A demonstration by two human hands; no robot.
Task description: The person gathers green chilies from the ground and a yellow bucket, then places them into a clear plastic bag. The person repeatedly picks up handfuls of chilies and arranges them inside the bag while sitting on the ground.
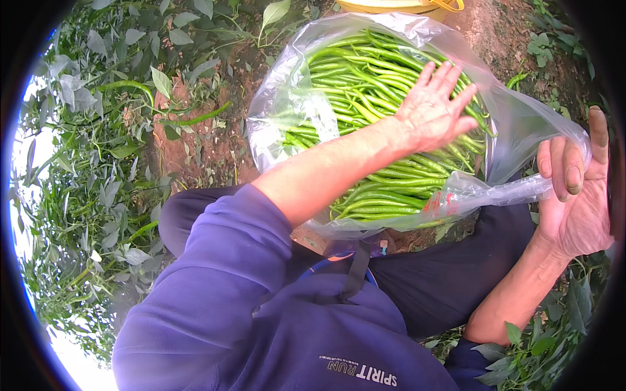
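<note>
A large clear plastic bag (274, 97), its mouth wide, holds a heap of long green chili peppers (386, 93). Most peppers lie in rough parallel rows. My left hand (435, 107) rests over the right part of the heap, palm down, fingers spread, gripping nothing. At the far right, my right hand (572, 190) has its fingers curled round the gathered rim of the bag and pulls it taut to the side. One finger of that hand points up. Red print shows on the near side of the bag.
Leafy pepper plants (112, 195) with hanging green peppers crowd the left side. A yellow bucket (396, 7) stands beyond the bag on bare soil (494, 29). My bent legs in dark trousers (440, 273) flank the bag. More foliage (562, 317) grows at the lower right.
</note>
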